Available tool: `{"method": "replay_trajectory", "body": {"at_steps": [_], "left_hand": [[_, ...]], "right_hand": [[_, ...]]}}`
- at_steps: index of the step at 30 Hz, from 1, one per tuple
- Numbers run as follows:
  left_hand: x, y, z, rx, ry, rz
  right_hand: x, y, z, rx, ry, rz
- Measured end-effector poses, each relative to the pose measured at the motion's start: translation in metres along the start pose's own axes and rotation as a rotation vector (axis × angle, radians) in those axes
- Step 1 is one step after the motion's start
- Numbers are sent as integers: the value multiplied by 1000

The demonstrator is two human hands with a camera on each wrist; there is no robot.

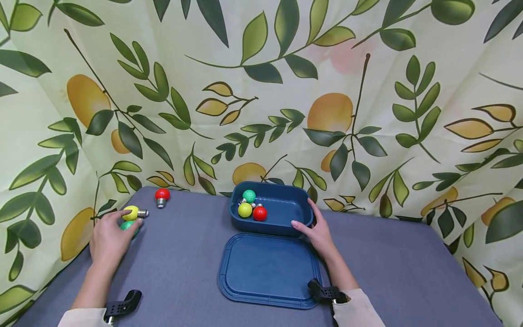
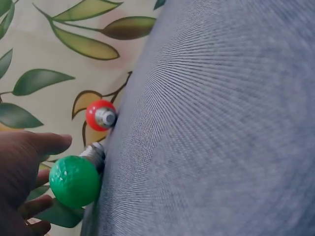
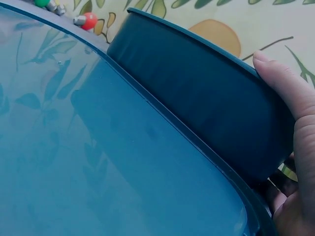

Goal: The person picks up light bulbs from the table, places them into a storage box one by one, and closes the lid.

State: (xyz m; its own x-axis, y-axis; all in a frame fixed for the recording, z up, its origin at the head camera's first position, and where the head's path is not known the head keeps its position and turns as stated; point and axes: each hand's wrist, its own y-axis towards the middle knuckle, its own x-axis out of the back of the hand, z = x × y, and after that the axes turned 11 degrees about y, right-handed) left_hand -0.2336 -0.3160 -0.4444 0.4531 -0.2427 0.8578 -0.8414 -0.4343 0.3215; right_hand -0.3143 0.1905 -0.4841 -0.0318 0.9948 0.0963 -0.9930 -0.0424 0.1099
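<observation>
At the left of the table my left hand (image 1: 109, 238) reaches over a green bulb (image 2: 75, 182) and a yellow bulb (image 1: 131, 212), fingers spread. The left wrist view shows thumb and fingers apart around the green bulb; whether they touch it I cannot tell. Slightly farther back lies a red bulb (image 1: 162, 197). With my right hand (image 1: 320, 230) I hold the right end of a dark blue box (image 3: 197, 93), thumb on its rim and fingers around its outer side. Inside its left part are a green bulb (image 1: 249, 195), a yellow bulb (image 1: 245, 209) and a red bulb (image 1: 259, 213).
A blue lid (image 1: 269, 270) lies flat in front of the box, under my right forearm. The grey cloth-covered table (image 1: 180, 263) meets a leaf-patterned curtain (image 1: 253, 113) at its back and left edges.
</observation>
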Motion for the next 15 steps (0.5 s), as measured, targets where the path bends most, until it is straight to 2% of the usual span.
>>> {"method": "replay_trajectory", "body": {"at_steps": [7, 15], "left_hand": [[-6, 3, 6, 44, -4, 39], [-10, 1, 14, 23, -11, 22]], "right_hand": [[1, -2, 1, 5, -7, -5], [0, -1, 1, -6, -4, 10]]}}
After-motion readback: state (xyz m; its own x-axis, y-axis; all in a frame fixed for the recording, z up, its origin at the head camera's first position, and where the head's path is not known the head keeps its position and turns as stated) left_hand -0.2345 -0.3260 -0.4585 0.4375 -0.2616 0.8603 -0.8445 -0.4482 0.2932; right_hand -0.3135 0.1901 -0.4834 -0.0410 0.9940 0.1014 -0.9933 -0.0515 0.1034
